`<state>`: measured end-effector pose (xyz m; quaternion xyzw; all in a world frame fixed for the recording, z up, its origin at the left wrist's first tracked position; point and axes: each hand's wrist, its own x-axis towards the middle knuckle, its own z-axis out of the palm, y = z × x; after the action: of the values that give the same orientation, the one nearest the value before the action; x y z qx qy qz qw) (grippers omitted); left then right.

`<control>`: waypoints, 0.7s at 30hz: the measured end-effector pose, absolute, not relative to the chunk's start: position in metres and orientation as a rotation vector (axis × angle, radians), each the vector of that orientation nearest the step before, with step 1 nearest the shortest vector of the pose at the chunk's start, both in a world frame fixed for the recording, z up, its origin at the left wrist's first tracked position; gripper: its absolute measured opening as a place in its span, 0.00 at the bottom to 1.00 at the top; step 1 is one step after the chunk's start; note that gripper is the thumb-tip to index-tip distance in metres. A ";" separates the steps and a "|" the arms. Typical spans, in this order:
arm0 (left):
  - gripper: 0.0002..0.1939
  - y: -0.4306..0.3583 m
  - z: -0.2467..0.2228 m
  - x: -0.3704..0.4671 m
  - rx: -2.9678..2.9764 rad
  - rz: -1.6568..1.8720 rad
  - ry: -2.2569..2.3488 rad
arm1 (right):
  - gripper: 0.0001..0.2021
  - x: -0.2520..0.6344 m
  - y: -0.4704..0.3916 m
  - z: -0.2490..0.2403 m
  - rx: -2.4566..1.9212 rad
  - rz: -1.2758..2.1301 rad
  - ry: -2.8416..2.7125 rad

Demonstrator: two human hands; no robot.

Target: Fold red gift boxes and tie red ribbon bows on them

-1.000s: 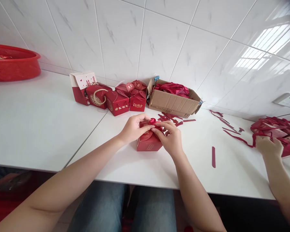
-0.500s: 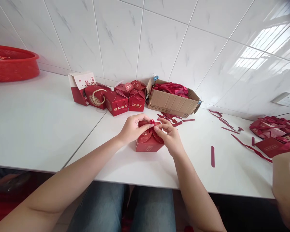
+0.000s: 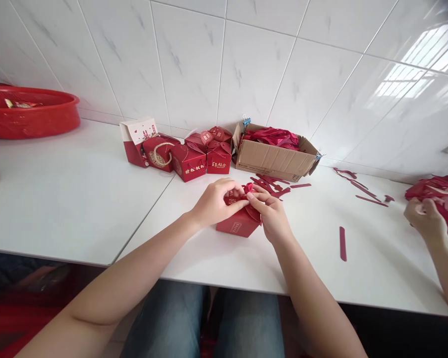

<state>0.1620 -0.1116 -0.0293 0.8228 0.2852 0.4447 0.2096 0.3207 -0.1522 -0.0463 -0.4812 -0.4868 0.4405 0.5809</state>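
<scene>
A red gift box [image 3: 237, 226] stands upright on the white table in front of me, with a small red ribbon knot [image 3: 248, 188] at its top. My left hand [image 3: 218, 201] comes from the left, thumb and fingers pinched on the ribbon at the lid. From the right, my right hand [image 3: 271, 211] pinches the same ribbon, its thumb just under the knot. Fingers of both hands hide part of the lid. Behind them lie several dark red strips [image 3: 267, 183].
Several finished-looking red boxes [image 3: 189, 161] and a cardboard box [image 3: 271, 161] of red ribbon line the tiled wall. A red basket [image 3: 33, 119] is far left. At right, another person's hand [image 3: 427, 219] touches a red pile [image 3: 438, 191]. A single strip [image 3: 343, 243] lies nearer.
The view has shifted, so most things appear farther right. The knot looks fuller, and my fingers have moved slightly around it. The other person's hand has come further into view at right.
</scene>
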 end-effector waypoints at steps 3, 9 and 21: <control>0.04 -0.109 -0.028 0.161 2.276 1.241 0.827 | 0.08 0.321 -0.153 -0.045 -1.138 1.025 -1.139; 0.05 -0.093 -0.029 0.154 2.210 1.201 0.890 | 0.11 0.321 -0.155 -0.044 -1.241 0.972 -1.281; 0.09 -0.088 -0.024 0.147 2.110 0.963 0.876 | 0.15 0.331 -0.159 -0.041 -1.337 0.648 -1.548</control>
<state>0.1465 -0.0875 -0.0244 0.8048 0.3343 0.3672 0.3251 0.3308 -0.1592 -0.0410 -0.5473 -0.6338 0.2653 0.4779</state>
